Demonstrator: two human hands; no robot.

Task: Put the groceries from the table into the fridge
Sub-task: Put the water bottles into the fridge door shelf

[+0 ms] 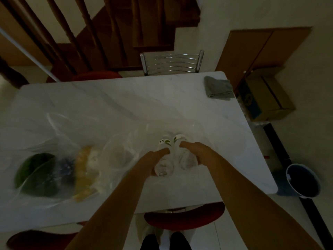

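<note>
2 bottles, clear plastic with white labels, side by side and touching above the white worktop (126, 98), near its front edge. Left hand (155, 158) grips the left bottle (164, 159); right hand (195, 150) grips the right bottle (183, 154). Can't tell if they rest on the worktop or are lifted. Left of the bottles: clear plastic bags (115, 152), blurred, holding something green (34, 170) and something yellow (85, 170). Grey cloth (218, 88) at the worktop's far right corner, well apart from the bottles.

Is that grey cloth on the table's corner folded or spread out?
Folded: the grey cloth lies as a compact, layered rectangle at the table's far right corner.
</note>
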